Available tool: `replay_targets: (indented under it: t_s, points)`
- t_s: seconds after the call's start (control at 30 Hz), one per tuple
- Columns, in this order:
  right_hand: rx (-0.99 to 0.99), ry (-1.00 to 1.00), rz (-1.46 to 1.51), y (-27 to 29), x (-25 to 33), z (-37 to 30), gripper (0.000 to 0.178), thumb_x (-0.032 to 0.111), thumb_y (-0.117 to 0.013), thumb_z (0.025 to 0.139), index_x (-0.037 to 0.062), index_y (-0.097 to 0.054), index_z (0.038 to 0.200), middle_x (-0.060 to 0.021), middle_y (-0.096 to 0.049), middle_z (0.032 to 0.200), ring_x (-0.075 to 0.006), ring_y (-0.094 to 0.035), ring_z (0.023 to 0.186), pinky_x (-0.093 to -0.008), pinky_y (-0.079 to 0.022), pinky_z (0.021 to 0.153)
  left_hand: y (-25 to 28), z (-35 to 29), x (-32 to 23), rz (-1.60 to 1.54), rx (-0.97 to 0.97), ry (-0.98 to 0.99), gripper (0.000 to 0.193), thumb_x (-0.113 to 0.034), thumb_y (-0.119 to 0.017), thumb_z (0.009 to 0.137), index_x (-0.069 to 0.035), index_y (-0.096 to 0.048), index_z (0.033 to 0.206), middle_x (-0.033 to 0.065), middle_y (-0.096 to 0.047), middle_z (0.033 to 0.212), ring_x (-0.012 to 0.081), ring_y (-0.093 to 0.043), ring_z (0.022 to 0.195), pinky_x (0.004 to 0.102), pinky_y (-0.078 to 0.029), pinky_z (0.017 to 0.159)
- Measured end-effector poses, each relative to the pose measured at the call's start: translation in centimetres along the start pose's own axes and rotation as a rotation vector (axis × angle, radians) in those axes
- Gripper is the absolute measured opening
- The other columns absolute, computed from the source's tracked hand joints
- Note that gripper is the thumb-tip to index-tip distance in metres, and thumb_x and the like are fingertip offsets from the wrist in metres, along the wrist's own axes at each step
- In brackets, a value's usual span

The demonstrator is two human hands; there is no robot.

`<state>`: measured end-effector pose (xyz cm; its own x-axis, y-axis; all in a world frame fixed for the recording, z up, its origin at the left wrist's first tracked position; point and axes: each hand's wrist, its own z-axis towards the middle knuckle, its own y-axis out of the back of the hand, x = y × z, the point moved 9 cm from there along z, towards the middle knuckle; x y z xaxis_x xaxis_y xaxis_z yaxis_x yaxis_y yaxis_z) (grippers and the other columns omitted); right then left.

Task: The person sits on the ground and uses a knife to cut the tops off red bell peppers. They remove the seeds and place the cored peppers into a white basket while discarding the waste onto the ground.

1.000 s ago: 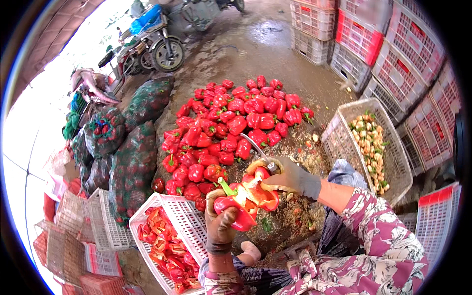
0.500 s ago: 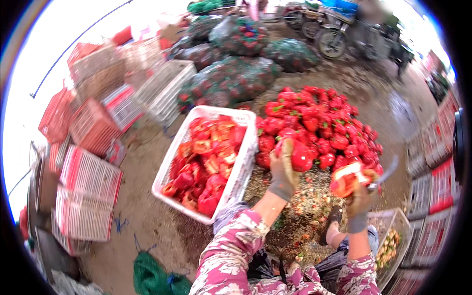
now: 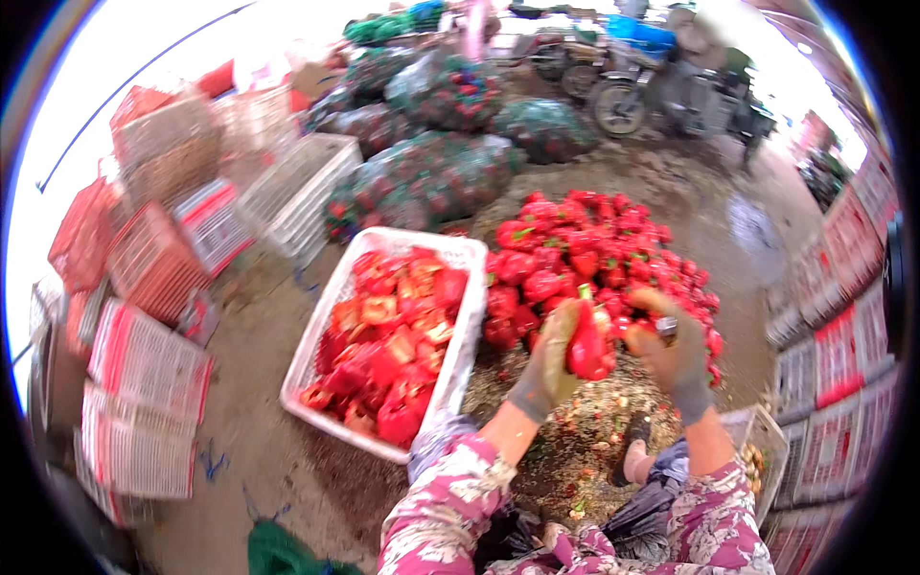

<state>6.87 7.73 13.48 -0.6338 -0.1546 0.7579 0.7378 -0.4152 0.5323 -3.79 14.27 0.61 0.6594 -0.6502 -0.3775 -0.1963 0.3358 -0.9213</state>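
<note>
My left hand (image 3: 551,355), in a dirty work glove, is closed on a red bell pepper (image 3: 591,347) with its green stem upward. Just right of it, my gloved right hand (image 3: 671,350) curls around what looks like a small knife (image 3: 666,327); only a short metallic part shows and its blade cannot be made out. Beyond both hands lies a big heap of whole red bell peppers (image 3: 575,240) on the ground. To the left, a white plastic crate (image 3: 297,369) holds cut, opened red peppers (image 3: 388,335).
Seeds and scraps (image 3: 585,431) cover the ground below my hands. A pale crate (image 3: 770,431) with light-coloured bits stands by my right forearm. Stacked crates (image 3: 144,383) line the left, more crates (image 3: 848,355) the right. Filled net sacks (image 3: 431,182) and motorbikes (image 3: 618,105) stand behind.
My right hand has come left, close to my left hand, and the cut pepper piece is no longer visible in it. The pepper in my left hand now shows its stem. The view has shifted.
</note>
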Motion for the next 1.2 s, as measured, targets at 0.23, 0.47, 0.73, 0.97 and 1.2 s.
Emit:
replay_targets:
  t_s: [0.23, 0.47, 0.73, 0.97, 1.2]
  points:
    - [0.170, -0.054, -0.032, -0.8, -1.1, -2.7, 0.063, 0.020, -0.082, 0.077, 0.0044, -0.058, 0.133, -0.0168, -0.065, 0.125, -0.0263, -0.064, 0.115, -0.0367, -0.049, 0.098, -1.4, -0.9, 4.1, 0.016, -0.025, 0.267, 0.078, -0.073, -0.057, 0.083, -0.010, -0.053, 0.129, 0.0092, -0.066, 0.110, 0.0287, -0.069, 0.088, 0.0424, -0.059, 0.073]
    - [0.241, -0.097, -0.223, -1.1, -6.9, -6.8, 0.068, 0.021, -0.070, 0.081, 0.0095, -0.045, 0.142, -0.0182, -0.061, 0.121, -0.0368, -0.061, 0.111, -0.0466, -0.051, 0.092, -1.1, -1.2, 9.3, 0.078, -0.028, 0.370, 0.079, -0.066, -0.047, 0.093, -0.005, -0.042, 0.143, 0.0147, -0.056, 0.135, 0.0308, -0.055, 0.125, 0.0476, -0.047, 0.105]
    - [0.075, -0.173, -0.443, 1.2, -13.0, -11.2, 0.062, 0.028, -0.071, 0.079, 0.0140, -0.051, 0.137, -0.0163, -0.066, 0.116, -0.0333, -0.065, 0.108, -0.0419, -0.051, 0.090, -0.3, -1.1, 14.7, 0.248, -0.128, 0.518, 0.046, -0.046, -0.051, 0.102, -0.010, -0.048, 0.130, 0.0044, -0.055, 0.105, 0.0178, -0.058, 0.086, 0.0350, -0.053, 0.072]
    - [0.105, -0.276, 0.040, 4.8, -12.7, -9.9, 0.049, 0.027, -0.075, 0.070, 0.0109, -0.064, 0.114, -0.0104, -0.070, 0.092, -0.0244, -0.069, 0.083, -0.0363, -0.053, 0.076, -3.1, -1.2, 15.2, 0.268, -0.079, 0.673, 0.065, -0.057, -0.053, 0.097, -0.008, -0.048, 0.138, 0.0135, -0.060, 0.128, 0.0338, -0.063, 0.108, 0.0554, -0.054, 0.088]
    - [0.095, -0.399, 0.254, 6.2, -13.9, -11.5, 0.042, 0.026, -0.078, 0.070, 0.0066, -0.069, 0.107, -0.0095, -0.073, 0.089, -0.0194, -0.069, 0.080, -0.0353, -0.054, 0.075, -3.0, -1.1, 16.2, 0.300, -0.055, 0.753, 0.070, -0.058, -0.048, 0.098, -0.004, -0.044, 0.143, 0.0143, -0.057, 0.134, 0.0320, -0.058, 0.119, 0.0511, -0.048, 0.100]
